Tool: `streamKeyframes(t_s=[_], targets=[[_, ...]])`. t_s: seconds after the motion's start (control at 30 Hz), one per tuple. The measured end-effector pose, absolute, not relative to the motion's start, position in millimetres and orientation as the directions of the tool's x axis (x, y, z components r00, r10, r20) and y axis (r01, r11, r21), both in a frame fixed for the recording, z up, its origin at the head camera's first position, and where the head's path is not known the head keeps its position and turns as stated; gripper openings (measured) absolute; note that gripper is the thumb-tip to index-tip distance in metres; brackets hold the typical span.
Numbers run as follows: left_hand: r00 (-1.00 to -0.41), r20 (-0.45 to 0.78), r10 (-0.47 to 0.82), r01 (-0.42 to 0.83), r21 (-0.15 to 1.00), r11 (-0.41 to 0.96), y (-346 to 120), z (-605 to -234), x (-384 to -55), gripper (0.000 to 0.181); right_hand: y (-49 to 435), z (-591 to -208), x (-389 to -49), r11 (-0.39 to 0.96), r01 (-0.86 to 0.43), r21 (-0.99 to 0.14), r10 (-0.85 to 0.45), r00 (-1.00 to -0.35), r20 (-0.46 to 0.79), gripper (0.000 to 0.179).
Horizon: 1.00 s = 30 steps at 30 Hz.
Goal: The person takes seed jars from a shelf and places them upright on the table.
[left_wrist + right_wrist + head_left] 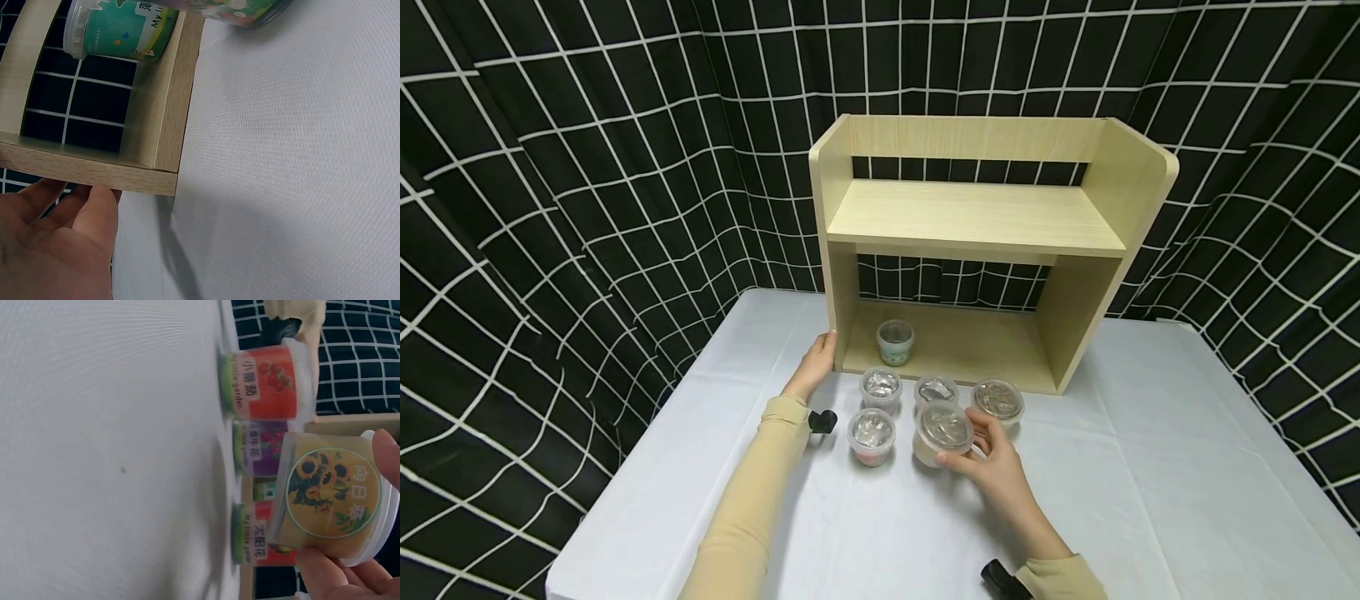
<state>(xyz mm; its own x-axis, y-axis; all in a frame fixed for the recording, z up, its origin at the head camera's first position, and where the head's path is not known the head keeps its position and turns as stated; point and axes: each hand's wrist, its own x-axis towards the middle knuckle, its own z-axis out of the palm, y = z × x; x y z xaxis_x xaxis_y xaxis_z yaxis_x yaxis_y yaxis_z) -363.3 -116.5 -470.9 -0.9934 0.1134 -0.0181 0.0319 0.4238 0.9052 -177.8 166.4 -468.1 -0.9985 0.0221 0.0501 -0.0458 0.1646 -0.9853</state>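
My right hand (1000, 467) pinches a lidded plastic cup (328, 494) between thumb and fingers. It has a yellow label with sunflowers, and in the right wrist view it appears raised off the white table. My left hand (816, 367) touches the outer side of the wooden shelf (831, 250), its fingers against the side panel. A cup with a green label (125, 28) stands inside the lower compartment, at the left. Before the shelf stand a red tomato cup (265, 384), a purple cup (259, 449) and a red flower cup (253, 534), all lidded.
A further lidded cup (997, 400) stands right of the held one, by the shelf's front edge. The shelf's upper board (970, 212) lies above the lower compartment. White cloth covers the table (1165, 467), and black curtains with white grid lines (625, 167) hang around it.
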Motion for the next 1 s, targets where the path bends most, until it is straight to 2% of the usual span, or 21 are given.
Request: streamKeyframes(t_s=[0.6,1.0], targets=[[-0.994,-0.003,0.111,0.045,0.904,0.425,-116.0,-472.5,-366.6,0.070,156.8,-479.5,-179.2,0.251,-0.034,-0.968,0.044,-0.998,0.046,0.081],[-0.994,-0.036,0.103,0.013,0.900,0.435,-114.5,-470.4,-364.6,0.071,154.4,-483.3,-180.3,0.230,-0.029,-0.973,0.055,-0.998,0.042,0.078]])
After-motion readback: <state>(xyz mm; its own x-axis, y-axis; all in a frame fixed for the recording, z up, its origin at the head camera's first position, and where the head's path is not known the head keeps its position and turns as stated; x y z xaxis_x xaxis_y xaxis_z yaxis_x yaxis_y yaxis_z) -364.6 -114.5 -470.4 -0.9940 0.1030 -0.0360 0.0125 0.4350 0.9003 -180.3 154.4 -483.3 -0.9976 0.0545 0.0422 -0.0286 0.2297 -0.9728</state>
